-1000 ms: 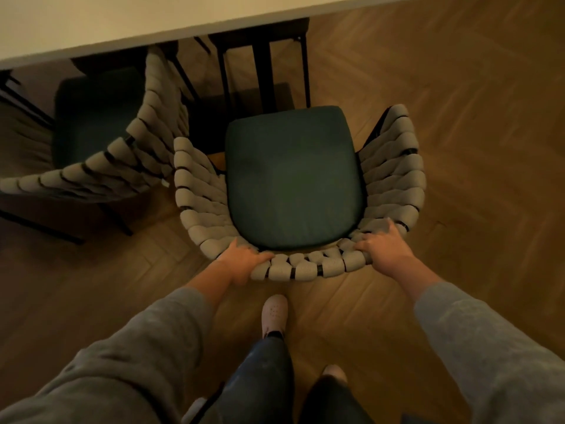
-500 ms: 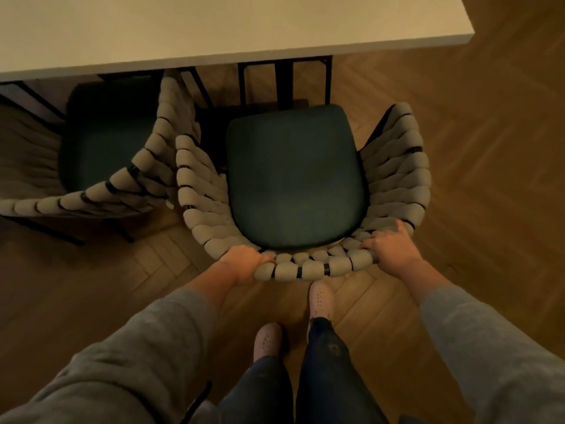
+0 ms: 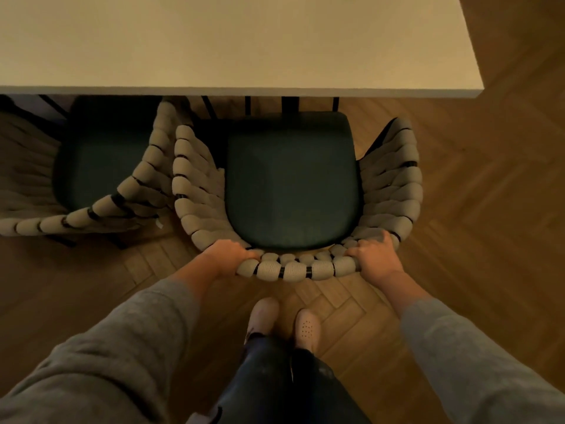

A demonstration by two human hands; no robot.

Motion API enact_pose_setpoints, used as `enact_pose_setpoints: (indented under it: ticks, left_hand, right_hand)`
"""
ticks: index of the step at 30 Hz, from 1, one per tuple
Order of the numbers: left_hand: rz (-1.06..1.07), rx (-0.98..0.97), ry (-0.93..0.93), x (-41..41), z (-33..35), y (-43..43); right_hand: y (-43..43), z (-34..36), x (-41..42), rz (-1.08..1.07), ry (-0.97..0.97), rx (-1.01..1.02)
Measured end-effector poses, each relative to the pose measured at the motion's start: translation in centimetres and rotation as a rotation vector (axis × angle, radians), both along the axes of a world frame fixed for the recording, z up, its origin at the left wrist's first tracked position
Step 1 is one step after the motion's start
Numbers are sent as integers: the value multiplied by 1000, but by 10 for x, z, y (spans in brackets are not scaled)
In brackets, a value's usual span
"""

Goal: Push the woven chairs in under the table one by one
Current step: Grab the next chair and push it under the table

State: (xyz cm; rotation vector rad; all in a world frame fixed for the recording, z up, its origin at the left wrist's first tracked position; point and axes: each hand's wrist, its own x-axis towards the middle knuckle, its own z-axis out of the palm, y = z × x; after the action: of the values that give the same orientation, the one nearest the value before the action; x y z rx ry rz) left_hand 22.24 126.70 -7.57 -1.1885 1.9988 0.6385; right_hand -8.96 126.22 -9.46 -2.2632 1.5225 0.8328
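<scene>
A woven chair (image 3: pixel 394 191) with a dark green seat cushion stands in front of me, its front edge close to the near edge of the pale table (image 3: pixel 232 41). My left hand (image 3: pixel 224 258) grips the curved woven backrest at its left end. My right hand (image 3: pixel 377 258) grips the same backrest at its right end. A second woven chair (image 3: pixel 143 175) stands to the left, its seat partly under the table, its armrest touching or almost touching the first chair's.
Herringbone wood floor (image 3: pixel 489 209) lies open to the right, past the table's corner (image 3: pixel 477 90). Black table legs (image 3: pixel 290 104) show under the table edge, behind the chair. My two feet (image 3: pixel 284 319) stand just behind the backrest.
The chair has slid toward the table with both hands holding its backrest. I have stepped forward, so the table fills more of the view and both feet now stand together.
</scene>
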Motion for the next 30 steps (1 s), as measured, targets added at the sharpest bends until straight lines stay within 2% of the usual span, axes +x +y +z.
enact_pose_setpoints:
  ticks: [13, 21, 30]
  left_hand:
    - [-14, -24, 0, 46, 0, -96]
    - [-68, -103, 57, 61, -11, -110]
    - [-48, -74, 67, 60, -21, -118]
  right_hand:
    - [-85, 11, 48, -26, -29, -20]
    - [-102, 10, 49, 6, -17, 3]
    - [-111, 4, 46, 40, -13, 3]
